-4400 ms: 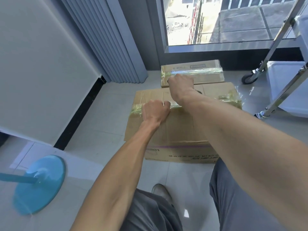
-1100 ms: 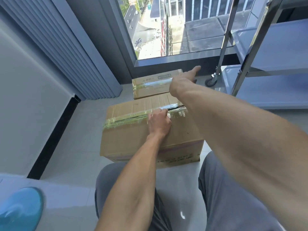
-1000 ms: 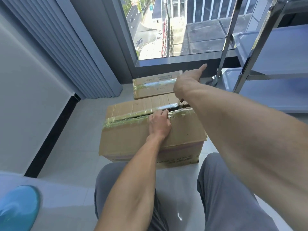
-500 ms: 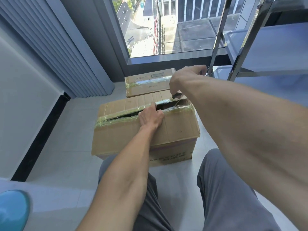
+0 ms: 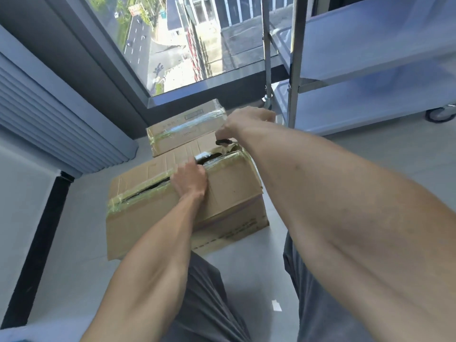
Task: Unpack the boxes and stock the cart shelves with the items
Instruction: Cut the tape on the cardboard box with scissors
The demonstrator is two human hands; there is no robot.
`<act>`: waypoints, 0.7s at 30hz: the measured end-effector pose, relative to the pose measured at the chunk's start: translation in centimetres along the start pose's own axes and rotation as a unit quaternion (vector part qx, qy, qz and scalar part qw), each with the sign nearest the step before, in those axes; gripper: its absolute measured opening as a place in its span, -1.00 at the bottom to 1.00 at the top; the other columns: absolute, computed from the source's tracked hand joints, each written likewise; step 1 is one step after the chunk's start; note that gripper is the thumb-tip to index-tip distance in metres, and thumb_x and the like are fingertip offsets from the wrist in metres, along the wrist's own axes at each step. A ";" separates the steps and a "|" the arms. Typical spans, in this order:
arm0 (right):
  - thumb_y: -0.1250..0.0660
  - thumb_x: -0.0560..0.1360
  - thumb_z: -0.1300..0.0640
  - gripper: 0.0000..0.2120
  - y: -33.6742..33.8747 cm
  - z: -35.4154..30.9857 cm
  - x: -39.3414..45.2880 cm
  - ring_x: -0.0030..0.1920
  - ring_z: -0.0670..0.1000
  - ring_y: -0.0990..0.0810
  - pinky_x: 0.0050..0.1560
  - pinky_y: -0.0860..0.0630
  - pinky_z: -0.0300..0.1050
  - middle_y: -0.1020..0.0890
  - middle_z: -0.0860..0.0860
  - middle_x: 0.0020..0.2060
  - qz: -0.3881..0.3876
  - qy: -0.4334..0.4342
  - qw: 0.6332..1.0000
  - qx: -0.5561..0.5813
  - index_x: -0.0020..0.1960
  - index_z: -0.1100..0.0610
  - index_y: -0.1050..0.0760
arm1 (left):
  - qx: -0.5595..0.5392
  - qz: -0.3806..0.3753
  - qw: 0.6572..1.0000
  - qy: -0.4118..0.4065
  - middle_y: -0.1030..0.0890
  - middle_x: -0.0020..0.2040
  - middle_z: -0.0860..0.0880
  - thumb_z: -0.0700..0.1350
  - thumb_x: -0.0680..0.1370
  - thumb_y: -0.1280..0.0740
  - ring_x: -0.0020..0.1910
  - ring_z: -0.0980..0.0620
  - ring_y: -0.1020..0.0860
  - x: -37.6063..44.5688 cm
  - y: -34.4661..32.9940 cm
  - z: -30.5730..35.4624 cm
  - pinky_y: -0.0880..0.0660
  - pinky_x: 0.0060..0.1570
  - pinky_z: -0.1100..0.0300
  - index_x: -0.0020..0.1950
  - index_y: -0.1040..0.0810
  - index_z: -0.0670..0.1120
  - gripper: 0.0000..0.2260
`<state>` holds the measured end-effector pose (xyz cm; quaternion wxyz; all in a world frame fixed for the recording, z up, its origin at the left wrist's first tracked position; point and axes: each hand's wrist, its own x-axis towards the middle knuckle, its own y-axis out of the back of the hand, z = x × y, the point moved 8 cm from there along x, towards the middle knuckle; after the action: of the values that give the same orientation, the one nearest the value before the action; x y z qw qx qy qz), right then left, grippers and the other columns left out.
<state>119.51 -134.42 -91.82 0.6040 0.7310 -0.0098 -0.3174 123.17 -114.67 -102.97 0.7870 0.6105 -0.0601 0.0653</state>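
Early going — the left hand [image 5: 190, 180] presses the half-slit near box [image 5: 172, 206], the right hand [image 5: 243, 122] grips a dark cutter [image 5: 223, 142], and the far box [image 5: 185, 130] stays taped with the cart shelves [image 5: 370, 104] at upper right bare.

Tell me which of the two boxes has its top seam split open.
The near box, under the left hand: a dark gap runs along its taped seam. The far box by the window is still taped flat.
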 end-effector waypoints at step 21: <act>-0.36 0.46 0.06 -0.78 3.0 5.4 1.6 -0.03 0.10 -0.54 0.10 -0.52 -0.02 -0.55 0.06 -0.02 0.110 -0.051 0.949 0.291 0.07 0.09 -0.47 | -0.094 -0.088 0.989 -0.069 -0.56 0.11 -0.12 -0.13 0.59 -0.23 0.13 -0.14 -0.49 -1.7 -4.1 7.6 -0.41 0.12 0.02 0.33 -0.56 0.02 -0.68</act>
<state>119.36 -140.62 -90.24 0.3954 0.8520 -0.2130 -0.2689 122.07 -123.06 -105.32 0.8375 0.5399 -0.0662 -0.0528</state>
